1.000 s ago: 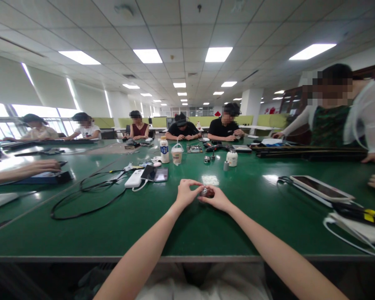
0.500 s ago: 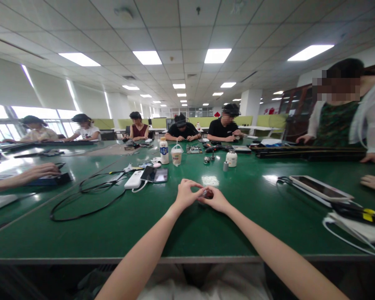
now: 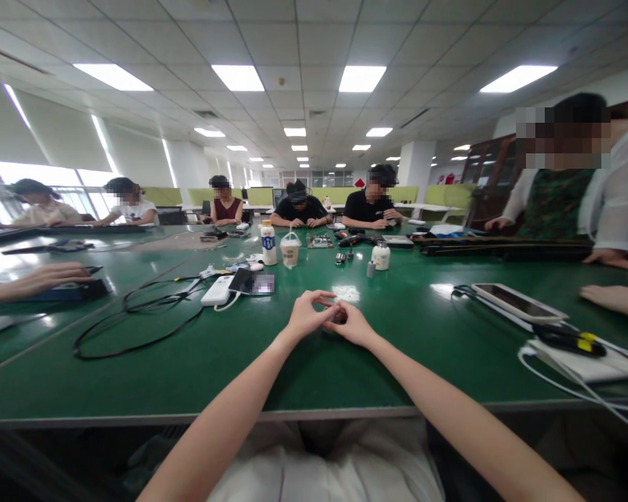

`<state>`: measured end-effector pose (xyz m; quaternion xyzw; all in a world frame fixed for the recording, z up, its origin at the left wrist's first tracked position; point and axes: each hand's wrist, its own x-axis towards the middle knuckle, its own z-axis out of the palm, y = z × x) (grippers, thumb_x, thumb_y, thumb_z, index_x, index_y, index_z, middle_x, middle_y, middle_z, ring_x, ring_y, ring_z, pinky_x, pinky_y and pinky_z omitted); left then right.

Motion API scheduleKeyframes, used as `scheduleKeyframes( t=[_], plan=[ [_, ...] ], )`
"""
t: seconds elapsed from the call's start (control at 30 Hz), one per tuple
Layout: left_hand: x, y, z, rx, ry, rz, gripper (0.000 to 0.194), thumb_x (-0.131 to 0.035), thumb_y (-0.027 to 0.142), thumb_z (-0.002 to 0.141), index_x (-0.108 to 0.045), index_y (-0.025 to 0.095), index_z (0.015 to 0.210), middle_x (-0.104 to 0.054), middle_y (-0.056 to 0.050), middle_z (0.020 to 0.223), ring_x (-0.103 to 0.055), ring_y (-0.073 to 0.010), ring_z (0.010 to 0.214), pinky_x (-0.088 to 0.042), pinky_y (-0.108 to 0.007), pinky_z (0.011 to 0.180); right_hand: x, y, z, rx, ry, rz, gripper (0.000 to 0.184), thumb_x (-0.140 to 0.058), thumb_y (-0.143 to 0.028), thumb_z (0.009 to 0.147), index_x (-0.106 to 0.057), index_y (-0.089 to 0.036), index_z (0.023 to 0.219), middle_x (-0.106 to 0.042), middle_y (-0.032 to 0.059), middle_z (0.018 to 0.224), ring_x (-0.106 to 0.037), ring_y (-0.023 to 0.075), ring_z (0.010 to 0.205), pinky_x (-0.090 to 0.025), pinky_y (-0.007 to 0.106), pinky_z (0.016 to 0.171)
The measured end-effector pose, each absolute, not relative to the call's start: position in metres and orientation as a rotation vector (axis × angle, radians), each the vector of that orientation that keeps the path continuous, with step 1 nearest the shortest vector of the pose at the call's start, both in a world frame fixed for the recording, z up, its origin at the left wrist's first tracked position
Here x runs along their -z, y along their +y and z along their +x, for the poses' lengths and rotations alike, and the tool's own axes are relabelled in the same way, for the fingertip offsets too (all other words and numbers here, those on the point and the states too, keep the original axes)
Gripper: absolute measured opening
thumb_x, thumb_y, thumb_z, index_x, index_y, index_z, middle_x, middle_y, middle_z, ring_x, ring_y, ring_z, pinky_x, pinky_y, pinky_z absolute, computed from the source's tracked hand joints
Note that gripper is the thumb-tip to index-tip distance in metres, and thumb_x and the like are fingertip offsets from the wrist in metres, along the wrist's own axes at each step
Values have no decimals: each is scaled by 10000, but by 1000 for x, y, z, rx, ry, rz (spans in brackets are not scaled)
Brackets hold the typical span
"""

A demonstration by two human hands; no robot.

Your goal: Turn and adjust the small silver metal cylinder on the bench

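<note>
My left hand point(image 3: 306, 315) and my right hand point(image 3: 354, 326) meet at the fingertips just above the green table point(image 3: 230, 376). Thumbs and fingers of both are curled together into a pinch. Between them is something small, mostly covered by the fingers, with a dark and shiny look; its kind cannot be made out. Beyond the hands stand a white jar point(image 3: 380, 256) and a small grey cylinder point(image 3: 370, 268). Small metal parts point(image 3: 340, 259) lie just left of these.
To the left lie a white power bank point(image 3: 218, 291), a phone point(image 3: 252, 282) and a looped black cable point(image 3: 136, 352). A bottle point(image 3: 268, 244) and a lidded cup point(image 3: 289, 249) stand farther back. At right are another phone point(image 3: 520, 302) and cables. Several people sit or stand around.
The camera view has shifted slightly, so the table things appear a little higher and farther left. My hands stay together, with the left fingers now reaching more over the right fingertips.
</note>
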<state>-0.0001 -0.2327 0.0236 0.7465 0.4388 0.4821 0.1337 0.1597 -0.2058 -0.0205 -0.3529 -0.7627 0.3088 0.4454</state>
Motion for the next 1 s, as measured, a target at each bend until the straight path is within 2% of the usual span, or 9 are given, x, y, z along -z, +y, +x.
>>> scheduleKeyframes(
  t=[0.17,0.27,0.37,0.5,0.63,0.77,1.0],
  plan=[
    [-22,-228,-4,-1396,1249,2113,329,-756,368,722,-724,207,1007,-775,-42,840,-702,-228,863,-471,-349,898,18,-208,160,-731,-1911,-889,380,-771,-448,663,-521,-205,816,-514,-63,635,-474,118,561,-375,235,520],
    [-24,-226,-8,-1378,1258,2068,377,-773,405,693,-718,185,994,-766,-51,767,-710,-232,784,-514,-325,782,15,-209,161,-740,-1921,-877,380,-776,-449,662,-521,-207,805,-517,-63,632,-476,119,567,-387,241,540],
    [-26,-227,-9,-1346,1230,2031,428,-767,393,697,-692,175,1057,-770,-57,778,-722,-224,751,-530,-295,712,15,-210,161,-764,-1928,-860,382,-774,-452,666,-531,-206,830,-547,-56,646,-496,123,572,-412,248,554],
    [-29,-229,-6,-1320,1181,2010,387,-730,312,728,-685,166,1084,-778,-70,839,-729,-223,805,-537,-279,713,15,-209,161,-776,-1928,-850,385,-774,-439,670,-535,-201,856,-550,-56,630,-502,125,558,-413,245,534],
    [-29,-229,-7,-1347,1172,2002,396,-771,360,692,-706,168,1033,-774,-74,830,-723,-234,821,-535,-302,757,16,-208,162,-760,-1927,-843,378,-774,-442,672,-527,-203,828,-552,-55,642,-511,126,571,-414,243,539],
    [-26,-226,-9,-1345,1163,1959,466,-798,384,663,-689,160,1057,-772,-72,756,-730,-236,737,-550,-309,703,17,-207,162,-766,-1933,-842,386,-773,-459,673,-536,-203,838,-579,-45,669,-529,130,586,-427,246,546],
    [-26,-212,-23,-1389,1206,1856,394,-753,376,717,-660,145,1022,-780,-105,856,-740,-241,827,-559,-300,720,15,-210,162,-771,-1936,-859,404,-778,-454,671,-567,-195,898,-629,-16,740,-556,141,626,-459,268,600]
  ],
)
